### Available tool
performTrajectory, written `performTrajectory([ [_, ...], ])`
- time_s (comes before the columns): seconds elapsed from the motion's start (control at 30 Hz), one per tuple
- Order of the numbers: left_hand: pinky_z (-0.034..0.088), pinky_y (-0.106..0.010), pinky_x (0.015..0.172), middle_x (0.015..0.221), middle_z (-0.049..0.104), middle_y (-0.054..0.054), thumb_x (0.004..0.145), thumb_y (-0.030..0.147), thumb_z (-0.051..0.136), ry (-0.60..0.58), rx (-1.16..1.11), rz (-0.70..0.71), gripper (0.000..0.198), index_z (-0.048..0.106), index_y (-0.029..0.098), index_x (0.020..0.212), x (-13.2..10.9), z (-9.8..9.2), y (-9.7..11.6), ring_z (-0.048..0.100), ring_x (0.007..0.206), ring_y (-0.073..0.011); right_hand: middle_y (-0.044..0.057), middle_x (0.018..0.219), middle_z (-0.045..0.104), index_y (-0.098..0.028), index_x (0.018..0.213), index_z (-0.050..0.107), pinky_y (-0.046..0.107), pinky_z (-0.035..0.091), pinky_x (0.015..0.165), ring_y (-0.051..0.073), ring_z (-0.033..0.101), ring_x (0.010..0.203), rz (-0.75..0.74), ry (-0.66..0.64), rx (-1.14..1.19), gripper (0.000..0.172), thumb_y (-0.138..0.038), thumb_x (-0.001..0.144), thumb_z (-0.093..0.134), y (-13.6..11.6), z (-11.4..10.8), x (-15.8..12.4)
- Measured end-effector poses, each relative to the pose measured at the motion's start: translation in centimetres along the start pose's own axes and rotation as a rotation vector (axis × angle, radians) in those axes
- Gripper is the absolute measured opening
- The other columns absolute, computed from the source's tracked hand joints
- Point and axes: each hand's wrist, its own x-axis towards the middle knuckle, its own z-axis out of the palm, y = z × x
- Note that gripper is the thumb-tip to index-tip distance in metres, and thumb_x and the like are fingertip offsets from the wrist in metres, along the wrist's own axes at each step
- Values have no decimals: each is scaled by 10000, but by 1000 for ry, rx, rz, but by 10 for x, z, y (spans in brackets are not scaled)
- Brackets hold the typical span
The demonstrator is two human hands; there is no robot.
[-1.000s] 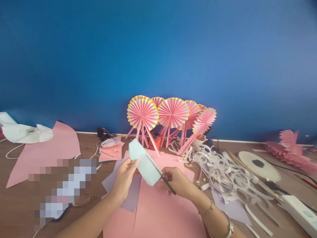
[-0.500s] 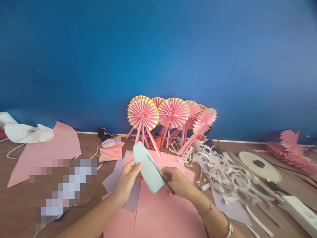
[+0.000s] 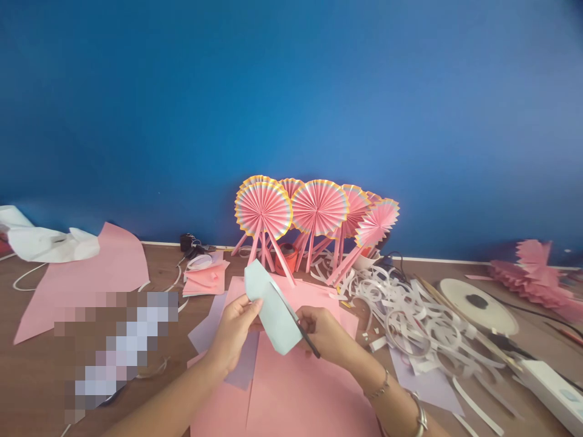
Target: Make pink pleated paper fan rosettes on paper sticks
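My left hand (image 3: 237,328) pinches a pale blue-green piece of paper (image 3: 273,315) between thumb and fingers, holding it tilted in the air. Along that paper's right edge lies a pair of dark scissors (image 3: 310,341), gripped by my right hand (image 3: 323,334); its fingers partly hide the handles. Below both hands, large pink paper sheets (image 3: 310,394) cover the table, with a lilac sheet (image 3: 243,361) partly under my left hand.
Pink pleated paper fans (image 3: 319,207) on rolled sticks lean against the blue wall (image 3: 291,91). To the right are a heap of white paper strips (image 3: 410,315), a pale round lid (image 3: 478,303) and a white power strip (image 3: 553,391). Folded pink papers (image 3: 206,279) lie left.
Almost nothing differs. The scissors have shifted very slightly against the paper's edge; both hands keep their places and their holds.
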Motion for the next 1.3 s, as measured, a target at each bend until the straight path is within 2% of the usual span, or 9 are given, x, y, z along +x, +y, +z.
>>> performTrajectory([
  [0.23,510,-307,679,827,741,-73,784,424,636,-33,30,-16,324,670,141,937,-2,4,1,675,750,-218,-95,431,504,-190,735,574,175,307,350,80,466,360,-57,7,35,175,-102,601,504,10,1,4],
  [0.5,505,-298,641,850,740,-79,755,443,651,-35,29,-38,354,661,138,936,-4,6,0,676,724,-215,-93,456,496,-200,723,554,188,287,366,76,442,365,-82,6,62,118,-139,626,527,16,3,6],
  [0.8,513,-319,673,880,735,-85,791,419,622,-60,54,-29,341,657,132,971,-3,4,-2,673,751,-219,-97,458,481,-200,719,552,184,275,356,71,426,362,-80,20,51,145,-110,609,521,17,1,6],
  [1.1,503,-306,639,835,736,-89,795,432,627,-138,47,-39,356,664,123,967,-6,8,-5,673,709,-218,-109,465,440,-201,753,547,181,281,350,68,420,362,-92,27,70,155,-122,623,514,13,3,4],
  [1.3,502,-308,638,825,739,-91,783,445,636,-130,47,-58,369,674,123,959,-6,10,-4,677,692,-222,-103,473,455,-200,746,547,188,277,367,67,411,373,-109,31,66,136,-129,631,536,14,3,4],
])
